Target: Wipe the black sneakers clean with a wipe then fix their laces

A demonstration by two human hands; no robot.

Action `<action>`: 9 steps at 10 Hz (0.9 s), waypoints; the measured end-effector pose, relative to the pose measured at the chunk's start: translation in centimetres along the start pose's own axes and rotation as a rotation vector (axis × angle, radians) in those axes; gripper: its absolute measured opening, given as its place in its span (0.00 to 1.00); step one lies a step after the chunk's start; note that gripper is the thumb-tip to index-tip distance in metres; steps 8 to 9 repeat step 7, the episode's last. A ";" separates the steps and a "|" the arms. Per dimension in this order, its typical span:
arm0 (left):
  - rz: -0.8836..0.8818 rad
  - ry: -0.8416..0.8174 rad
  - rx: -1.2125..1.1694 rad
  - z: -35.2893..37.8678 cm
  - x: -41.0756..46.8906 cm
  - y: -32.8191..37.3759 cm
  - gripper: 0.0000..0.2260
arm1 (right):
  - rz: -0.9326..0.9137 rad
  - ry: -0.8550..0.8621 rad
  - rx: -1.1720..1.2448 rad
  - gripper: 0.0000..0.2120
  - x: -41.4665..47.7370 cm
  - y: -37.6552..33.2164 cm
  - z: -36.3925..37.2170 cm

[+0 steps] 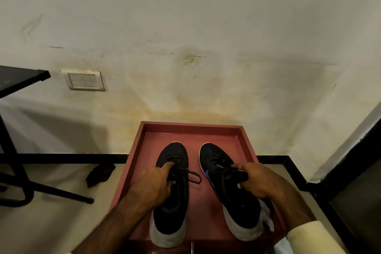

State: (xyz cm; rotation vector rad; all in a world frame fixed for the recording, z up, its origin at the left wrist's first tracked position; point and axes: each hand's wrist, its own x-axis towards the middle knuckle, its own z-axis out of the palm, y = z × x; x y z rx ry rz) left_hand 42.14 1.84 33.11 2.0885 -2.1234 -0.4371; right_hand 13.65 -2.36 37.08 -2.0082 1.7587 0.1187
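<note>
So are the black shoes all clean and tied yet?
Both black sneakers with white soles, left and right, sit side by side in the reddish tray. The left hand and right hand are on the laces. A white wipe lies beside the right sneaker. Laces look unfinished.

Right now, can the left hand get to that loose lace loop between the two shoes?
Probably yes. The left hand already rests on the left sneaker, and the lace loop lies uncovered on the red tray right beside its fingers.
</note>
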 end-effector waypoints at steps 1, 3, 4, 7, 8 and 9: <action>0.032 0.051 -0.028 0.6 0.2 0.5 0.25 | -0.058 0.016 0.050 0.29 0.2 -1.6 1.0; 0.117 0.164 -0.035 1.6 1.3 0.2 0.22 | -0.095 0.047 0.119 0.23 0.3 -4.1 4.1; 0.126 0.142 -0.018 1.6 1.4 -0.3 0.22 | -0.101 0.036 0.151 0.25 0.3 -3.9 4.0; 0.100 0.012 -0.041 -0.9 0.4 0.1 0.31 | -0.119 -0.098 0.255 0.25 -1.3 -3.6 2.1; 0.100 0.012 -0.041 -0.9 0.4 0.1 0.31 | -0.119 -0.098 0.255 0.25 -1.3 -3.6 2.1; 0.100 0.012 -0.041 -0.9 0.4 0.1 0.31 | -0.119 -0.098 0.255 0.25 -1.3 -3.6 2.1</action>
